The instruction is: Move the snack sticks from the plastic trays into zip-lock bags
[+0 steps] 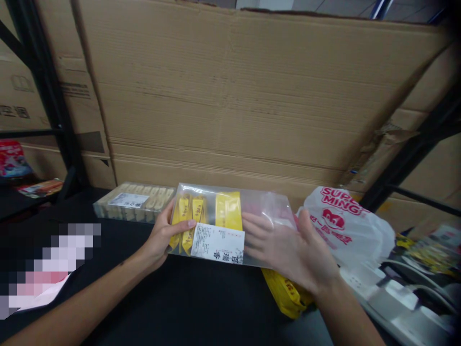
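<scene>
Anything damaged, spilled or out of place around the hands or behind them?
The cardboard looks torn beside the right-hand black post: its edge there is ragged and uneven, which suggests damage. I see nothing spilled.

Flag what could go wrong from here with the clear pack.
The yellow sachets lie toward one end of the clear pack, so they might slide if it tips. The left hand seems to do most of the gripping; the right hand is open, so that end could sag onto the yellow packet below.

Dim, cool, hazy light, pale glare on clear plastic, blurred right-side fingers, darkened right edge.
</scene>
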The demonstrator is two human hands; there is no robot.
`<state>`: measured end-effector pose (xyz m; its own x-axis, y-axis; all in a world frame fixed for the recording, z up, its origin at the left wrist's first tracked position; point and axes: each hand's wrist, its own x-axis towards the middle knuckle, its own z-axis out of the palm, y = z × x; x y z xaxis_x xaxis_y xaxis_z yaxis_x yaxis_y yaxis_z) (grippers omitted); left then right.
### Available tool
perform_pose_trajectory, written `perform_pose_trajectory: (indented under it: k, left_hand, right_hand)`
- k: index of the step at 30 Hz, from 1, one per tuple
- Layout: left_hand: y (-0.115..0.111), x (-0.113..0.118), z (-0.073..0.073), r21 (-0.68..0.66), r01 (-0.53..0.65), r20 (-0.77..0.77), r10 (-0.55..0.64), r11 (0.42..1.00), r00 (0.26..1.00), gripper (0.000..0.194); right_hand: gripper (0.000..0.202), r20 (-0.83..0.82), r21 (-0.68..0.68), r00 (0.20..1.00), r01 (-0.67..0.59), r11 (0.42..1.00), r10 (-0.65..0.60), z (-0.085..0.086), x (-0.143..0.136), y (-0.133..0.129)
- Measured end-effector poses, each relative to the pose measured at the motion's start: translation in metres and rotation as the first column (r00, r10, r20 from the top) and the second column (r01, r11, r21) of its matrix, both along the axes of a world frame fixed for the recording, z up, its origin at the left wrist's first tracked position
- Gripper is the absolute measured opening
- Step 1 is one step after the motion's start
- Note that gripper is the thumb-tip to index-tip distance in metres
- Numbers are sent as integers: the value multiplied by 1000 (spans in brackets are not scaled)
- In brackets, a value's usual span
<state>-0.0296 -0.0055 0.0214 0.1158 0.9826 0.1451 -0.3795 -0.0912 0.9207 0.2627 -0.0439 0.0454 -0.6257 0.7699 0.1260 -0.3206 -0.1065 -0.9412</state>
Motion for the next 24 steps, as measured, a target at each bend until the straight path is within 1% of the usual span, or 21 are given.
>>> perform_pose_trajectory:
  k: [2,5,7,9,11,16,19,22,24]
  left_hand:
    - [0,1,-2,-13,17,9,-17,1000,1000,66]
    - [0,1,-7,-29,62,33,-61,998,998,68]
    - [0,2,-9,-40,79,36,-78,996,996,65]
    - [1,1,-10,-44,78,29,-77,996,997,62]
    - [2,1,-11,-41,76,23,-75,996,997,62]
    - [3,0,-12,-39,96,36,-95,995,995,60]
    - [-2,3,-11,-33,151,27,-150,988,988,65]
    - [-9,7,-9,-19,230,30,-229,973,973,70]
    - [-12,9,-8,-9,247,40,-246,969,968,71]
  right_hand:
    - [112,-22,15,999,-39,999,39,-1,-4,-2]
    - [121,2,17,1000,-14,1000,14,-5,-3,-2]
    - [118,0,31,1000,27,999,-27,-7,-1,0]
    - [107,-21,49,999,37,998,-36,-8,0,1]
    - [100,-53,44,999,-5,999,7,-7,-2,2]
    - [100,-178,0,978,-107,994,106,-10,-9,0]
    - [106,-224,18,960,-170,985,170,-17,-10,0]
    - [125,-175,66,967,-178,982,187,-19,-11,-2]
    - [133,-120,66,979,-157,985,164,-15,-11,-4]
